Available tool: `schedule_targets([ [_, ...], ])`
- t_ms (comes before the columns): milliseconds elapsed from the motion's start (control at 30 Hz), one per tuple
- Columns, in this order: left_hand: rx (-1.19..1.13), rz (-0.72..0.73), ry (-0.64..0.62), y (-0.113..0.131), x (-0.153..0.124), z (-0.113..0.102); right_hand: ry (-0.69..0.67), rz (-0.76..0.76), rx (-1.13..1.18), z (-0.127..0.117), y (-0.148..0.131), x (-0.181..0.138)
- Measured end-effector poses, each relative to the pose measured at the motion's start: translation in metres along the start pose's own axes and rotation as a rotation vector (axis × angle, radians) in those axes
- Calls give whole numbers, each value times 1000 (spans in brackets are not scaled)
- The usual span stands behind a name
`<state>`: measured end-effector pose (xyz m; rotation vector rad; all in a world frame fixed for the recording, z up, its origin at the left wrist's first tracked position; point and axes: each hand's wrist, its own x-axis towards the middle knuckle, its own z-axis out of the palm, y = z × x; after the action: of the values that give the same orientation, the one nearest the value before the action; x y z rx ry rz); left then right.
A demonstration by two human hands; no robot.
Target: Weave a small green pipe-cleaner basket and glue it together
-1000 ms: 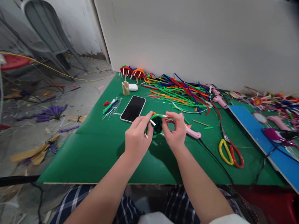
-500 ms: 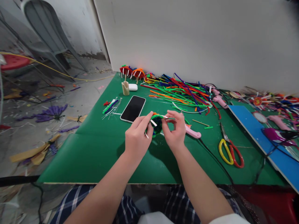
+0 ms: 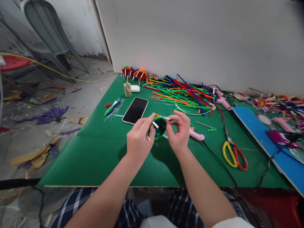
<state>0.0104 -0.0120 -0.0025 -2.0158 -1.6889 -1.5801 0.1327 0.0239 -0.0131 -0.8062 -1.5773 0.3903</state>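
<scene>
Just above the table's middle, a small round cap of green and blue pipe cleaners faces me with its hollow side. My left hand is closed on its left rim, fingers behind and thumb in front. A short white strip sticks out beside the left thumb. On the opposite side, my right hand has thumb and index finger closed at the rim on another short white strip. Part of an orange piece shows behind the cap. A pink glue gun lies beyond the right hand, partly hidden.
A phone lies left of centre on the green table. Scissors rest at the right beside a blue board. Pipe cleaners are heaped at the back, near two mushroom-like pieces. The glue gun's cord runs toward the front edge.
The right hand has shifted slightly right and its fingers have loosened a little. The cap has turned so more of its hollow inside shows. The left hand has barely moved.
</scene>
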Motion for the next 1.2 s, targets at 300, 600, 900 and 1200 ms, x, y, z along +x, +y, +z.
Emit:
schedule_targets([
  [300,52,28,3,1,-2,1,14,-47,-65,1,2,0],
  [600,54,18,4,2,-1,0,10,7,-77,2,-1,-2],
  [900,42,2,-2,1,-1,0,-12,21,-49,2,-2,-3],
  [1200,-35,-136,-18,8,1,-1,60,90,-19,5,-3,-4],
])
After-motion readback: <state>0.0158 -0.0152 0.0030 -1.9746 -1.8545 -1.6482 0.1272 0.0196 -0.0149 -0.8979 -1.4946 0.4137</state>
